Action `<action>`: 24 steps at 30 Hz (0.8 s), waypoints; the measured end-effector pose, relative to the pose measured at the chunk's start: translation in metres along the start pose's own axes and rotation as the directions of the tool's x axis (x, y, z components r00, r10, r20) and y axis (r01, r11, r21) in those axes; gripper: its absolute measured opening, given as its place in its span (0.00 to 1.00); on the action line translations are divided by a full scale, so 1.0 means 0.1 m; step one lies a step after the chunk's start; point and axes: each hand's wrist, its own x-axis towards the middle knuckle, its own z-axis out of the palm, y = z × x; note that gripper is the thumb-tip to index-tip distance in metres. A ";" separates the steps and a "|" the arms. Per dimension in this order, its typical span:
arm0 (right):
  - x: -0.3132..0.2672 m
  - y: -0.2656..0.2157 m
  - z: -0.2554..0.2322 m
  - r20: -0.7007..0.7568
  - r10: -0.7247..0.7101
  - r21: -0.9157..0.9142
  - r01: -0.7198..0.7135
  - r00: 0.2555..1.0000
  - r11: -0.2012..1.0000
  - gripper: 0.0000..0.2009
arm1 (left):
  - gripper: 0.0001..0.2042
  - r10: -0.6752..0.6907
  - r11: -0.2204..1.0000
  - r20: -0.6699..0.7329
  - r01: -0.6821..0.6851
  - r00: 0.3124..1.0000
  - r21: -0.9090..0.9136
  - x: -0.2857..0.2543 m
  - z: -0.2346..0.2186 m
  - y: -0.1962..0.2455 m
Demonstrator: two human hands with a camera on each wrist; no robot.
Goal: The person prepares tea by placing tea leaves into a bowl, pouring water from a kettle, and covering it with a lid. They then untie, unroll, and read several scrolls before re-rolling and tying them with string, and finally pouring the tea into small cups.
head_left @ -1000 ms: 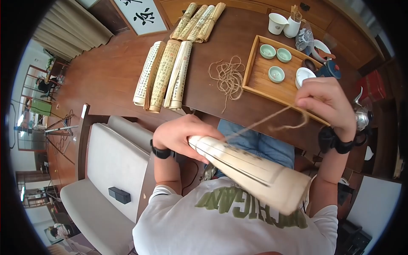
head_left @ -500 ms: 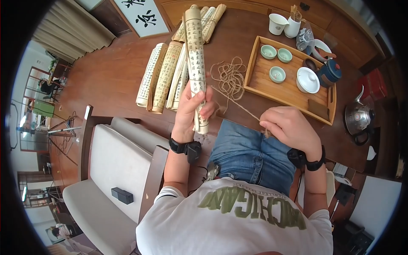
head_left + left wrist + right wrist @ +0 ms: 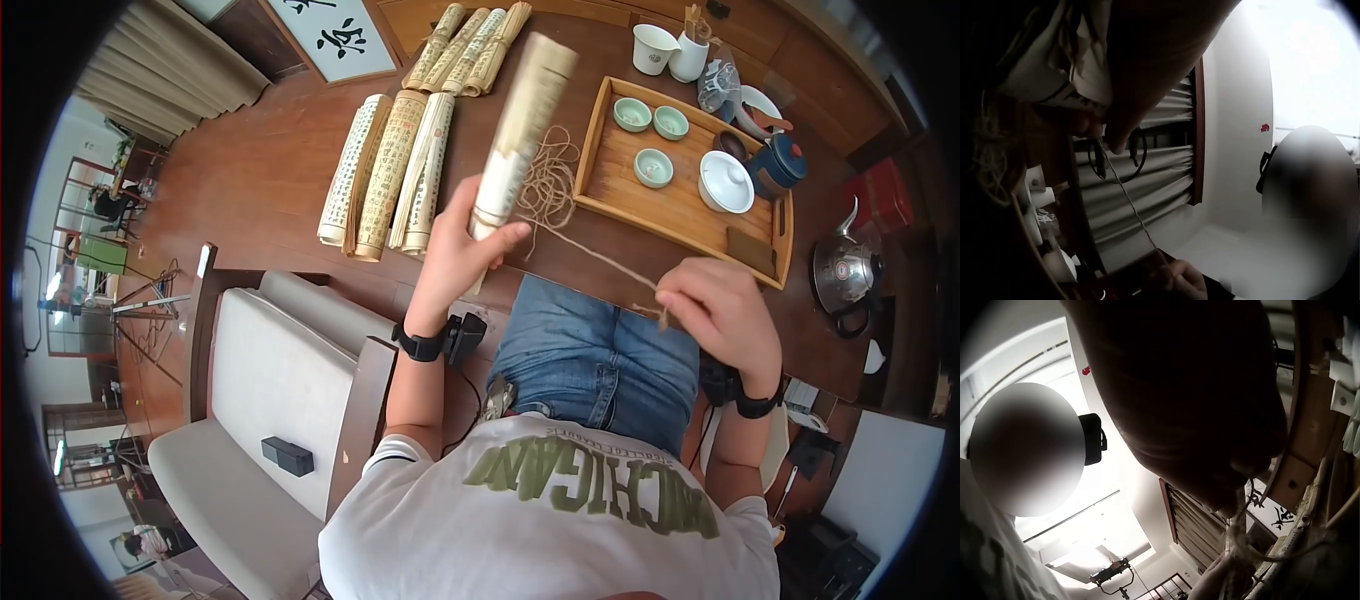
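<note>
My left hand holds a rolled paper scroll near its lower end, thumb across the front, other fingers mostly hidden behind. The scroll tilts up to the right over the table, its upper end blurred, with a band of twine round its lower part. From there a length of twine runs to my right hand, which pinches it between thumb and curled fingers, a short tail hanging below. In the left wrist view the same strand stretches from the roll toward the right hand.
A loose heap of twine lies behind the scroll. More rolled scrolls lie at the table's left side. On the right stands a wooden tray with small green cups and a white lidded bowl. A metal kettle is beyond it.
The scroll, first low across the lap, swung upright over the table and now leans right. My right hand came down from beside the tray, then shifted slightly right, still holding the twine.
</note>
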 end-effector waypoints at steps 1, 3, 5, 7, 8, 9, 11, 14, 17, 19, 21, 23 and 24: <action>0.02 0.01 -0.04 -0.034 -0.004 -0.014 0.003 0.999 1.000 0.05 | 0.27 -0.007 0.984 0.015 0.004 1.000 0.178 -0.01 0.02 0.04; 0.05 0.02 -0.15 -0.062 -0.027 -0.084 0.022 0.998 0.996 0.05 | 0.27 0.230 0.877 0.085 -0.245 0.969 0.413 -0.02 0.08 0.00; 0.10 0.01 -0.28 -0.033 -0.042 -0.142 0.037 0.999 0.989 0.05 | 0.28 0.200 0.803 0.189 -0.271 0.961 0.531 -0.09 0.10 0.06; 0.15 0.04 -0.36 -0.022 -0.075 -0.191 0.069 0.997 0.979 0.05 | 0.30 0.177 0.721 0.293 -0.326 0.940 0.611 -0.13 0.09 0.15; 0.18 0.06 -0.41 -0.008 -0.094 -0.216 0.090 0.996 0.972 0.06 | 0.31 0.159 0.686 0.333 -0.346 0.930 0.640 -0.15 0.08 0.18; 0.20 0.08 -0.44 0.008 -0.112 -0.240 0.111 0.994 0.964 0.06 | 0.32 0.139 0.649 0.371 -0.367 0.918 0.666 -0.16 0.07 0.21; 0.22 0.08 -0.50 0.041 -0.101 -0.248 0.108 0.994 0.963 0.06 | 0.31 0.084 0.650 0.335 -0.307 0.938 0.695 -0.18 0.07 0.30; 0.27 0.01 -0.58 0.100 -0.123 -0.235 0.144 0.987 0.961 0.06 | 0.31 0.063 0.615 0.279 -0.258 0.958 0.745 -0.16 0.08 0.21; 0.38 -0.16 -0.54 0.169 -0.210 -0.257 0.249 0.963 0.934 0.05 | 0.27 0.097 0.502 0.345 -0.345 0.934 0.793 -0.15 0.11 0.12; 0.49 -0.23 -0.56 0.220 -0.243 -0.286 0.301 0.945 0.910 0.05 | 0.25 0.122 0.464 0.437 -0.441 0.891 0.768 -0.15 0.11 0.14; 0.58 -0.20 -0.65 0.249 -0.272 -0.250 0.333 0.930 0.909 0.05 | 0.23 0.152 0.488 0.527 -0.527 0.837 0.696 -0.15 0.08 0.24; 0.69 -0.13 -0.72 0.272 -0.282 -0.196 0.340 0.920 0.920 0.06 | 0.22 0.185 0.648 0.637 -0.581 0.748 0.493 -0.15 0.00 0.32; 0.73 -0.07 -0.76 0.279 -0.277 -0.160 0.329 0.919 0.931 0.06 | 0.21 0.213 0.714 0.682 -0.588 0.700 0.380 -0.14 -0.04 0.34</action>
